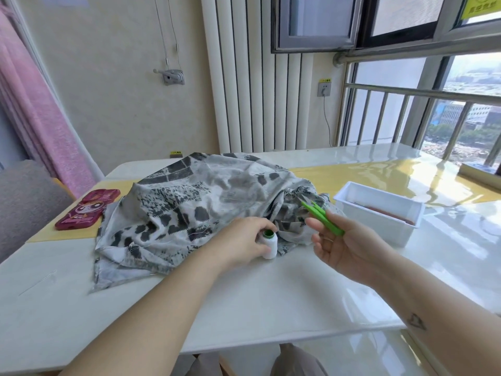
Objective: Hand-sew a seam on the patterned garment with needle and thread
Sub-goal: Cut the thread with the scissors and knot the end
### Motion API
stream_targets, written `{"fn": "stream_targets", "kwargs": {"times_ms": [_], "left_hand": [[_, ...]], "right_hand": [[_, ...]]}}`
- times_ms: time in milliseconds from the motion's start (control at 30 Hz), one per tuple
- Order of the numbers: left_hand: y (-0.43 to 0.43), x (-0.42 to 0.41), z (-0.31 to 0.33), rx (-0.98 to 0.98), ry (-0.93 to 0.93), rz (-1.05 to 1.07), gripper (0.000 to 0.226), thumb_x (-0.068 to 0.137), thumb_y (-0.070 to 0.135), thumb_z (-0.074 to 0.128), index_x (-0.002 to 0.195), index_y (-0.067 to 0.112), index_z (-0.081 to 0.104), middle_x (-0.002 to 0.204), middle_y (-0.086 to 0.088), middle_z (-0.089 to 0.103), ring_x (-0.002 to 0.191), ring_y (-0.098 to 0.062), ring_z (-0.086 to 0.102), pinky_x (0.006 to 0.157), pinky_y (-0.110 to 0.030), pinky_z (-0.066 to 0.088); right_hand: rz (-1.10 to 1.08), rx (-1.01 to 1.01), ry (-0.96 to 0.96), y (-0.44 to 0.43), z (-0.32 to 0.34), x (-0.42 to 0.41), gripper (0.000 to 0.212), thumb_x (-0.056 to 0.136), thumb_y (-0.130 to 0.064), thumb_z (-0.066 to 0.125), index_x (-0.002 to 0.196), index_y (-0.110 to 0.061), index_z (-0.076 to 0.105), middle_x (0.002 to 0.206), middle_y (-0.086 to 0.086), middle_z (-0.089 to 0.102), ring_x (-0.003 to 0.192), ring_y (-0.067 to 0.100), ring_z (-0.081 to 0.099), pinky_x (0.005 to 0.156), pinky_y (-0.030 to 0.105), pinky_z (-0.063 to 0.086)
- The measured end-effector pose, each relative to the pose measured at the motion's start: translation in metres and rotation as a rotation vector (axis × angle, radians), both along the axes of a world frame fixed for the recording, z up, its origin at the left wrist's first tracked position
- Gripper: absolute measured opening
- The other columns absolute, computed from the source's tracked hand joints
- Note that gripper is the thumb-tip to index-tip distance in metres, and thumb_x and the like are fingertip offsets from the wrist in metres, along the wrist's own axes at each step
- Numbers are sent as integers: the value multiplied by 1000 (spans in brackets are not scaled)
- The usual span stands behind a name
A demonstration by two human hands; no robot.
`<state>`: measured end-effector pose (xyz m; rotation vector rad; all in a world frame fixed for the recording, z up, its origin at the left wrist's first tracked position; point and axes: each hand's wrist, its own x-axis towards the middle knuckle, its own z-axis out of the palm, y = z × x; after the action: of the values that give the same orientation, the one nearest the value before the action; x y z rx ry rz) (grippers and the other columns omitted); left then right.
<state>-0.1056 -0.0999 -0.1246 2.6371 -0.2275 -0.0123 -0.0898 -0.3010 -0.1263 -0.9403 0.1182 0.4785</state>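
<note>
Lying crumpled on the glossy white bench (271,294), a grey-and-black patterned fabric garment (189,202) fills the middle. The left hand (244,240) curls its fingers around a small white thread spool with a green cap (269,244) standing at the garment's near edge. The right hand (349,248), palm up, pinches bright green plastic thread snips (321,217) near a white plastic tray (379,226).

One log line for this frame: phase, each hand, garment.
phase: thread prep | left hand: grips thread spool | right hand: holds green snips | garment: crumpled on table
</note>
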Motion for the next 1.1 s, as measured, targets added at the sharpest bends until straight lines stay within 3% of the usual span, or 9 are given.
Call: {"fn": "stream_targets", "kwargs": {"times_ms": [100, 233, 367, 467, 533, 633, 767, 933, 1100], "left_hand": [[-2, 0, -7, -115, -70, 90, 28, 77, 32, 73, 103, 29, 62, 81, 14, 57, 78, -7, 57, 75, -26, 47], [0, -3, -10, -360, -57, 216, 33, 72, 48, 76, 85, 23, 58, 76, 7, 62, 65, -9, 53, 61, -24, 42], [3, -11, -4, -451, 28, 253, 50, 76, 60, 67, 88, 12, 59, 72, 5, 72, 78, -14, 67, 70, -28, 46], [1, -15, 2, -524, 71, 211, 52, 76, 62, 64, 83, 12, 55, 62, 6, 70, 62, -4, 65, 75, -30, 50], [0, -18, 5, -538, 76, 161, 60, 72, 71, 55, 83, 12, 54, 60, 6, 67, 51, -4, 59, 67, -31, 48], [2, -23, 6, -583, 64, 110, 73, 71, 75, 39, 87, 6, 57, 47, 15, 46, 41, -4, 39, 51, -24, 33], [9, -25, -3, -550, -36, 101, 27, 94, 39, 53, 75, 21, 59, 40, 17, 40, 37, 1, 34, 47, -19, 28], [12, -25, -8, -479, -100, 131, 11, 93, 29, 60, 85, 23, 65, 69, 16, 64, 62, 7, 54, 57, -6, 37], [12, -25, -14, -255, -83, 153, 15, 89, 33, 64, 78, 24, 69, 54, 7, 48, 51, -9, 40, 51, -25, 29]], "right_hand": [[59, 23, -69, 5, -5, 0, 21, 98, -9, 38, 101, -5, 58, 84, 7, 72, 59, 16, 64, 56, 24, 56], [129, -11, -175, 17, -2, -2, 22, 90, 7, 38, 86, -9, 52, 70, 5, 52, 55, 14, 49, 66, 30, 46], [202, -489, -558, 27, 2, -7, 22, 79, -8, 70, 99, -9, 60, 65, -4, 50, 58, 8, 47, 60, 20, 40], [268, -772, -833, 37, 0, -12, 36, 70, -22, 82, 94, -5, 62, 64, -6, 44, 60, 7, 38, 59, 23, 32], [265, -772, -847, 39, -1, -11, 27, 73, -18, 80, 90, -6, 63, 61, -11, 50, 58, 4, 42, 56, 20, 32], [319, -603, -710, 35, -8, -3, 32, 71, -22, 76, 93, -3, 65, 75, 5, 57, 64, 11, 47, 58, 21, 34], [354, -446, -529, 25, -14, 5, 33, 68, -20, 72, 98, -9, 64, 89, 9, 61, 65, 10, 40, 61, 24, 29], [310, -534, -543, 16, -20, 6, 23, 65, -17, 69, 87, -15, 62, 79, 2, 57, 72, 14, 42, 62, 24, 31], [318, -780, -707, -2, -18, 7, 28, 65, -23, 74, 89, -13, 64, 69, -9, 57, 64, 6, 51, 62, 19, 37]]}}
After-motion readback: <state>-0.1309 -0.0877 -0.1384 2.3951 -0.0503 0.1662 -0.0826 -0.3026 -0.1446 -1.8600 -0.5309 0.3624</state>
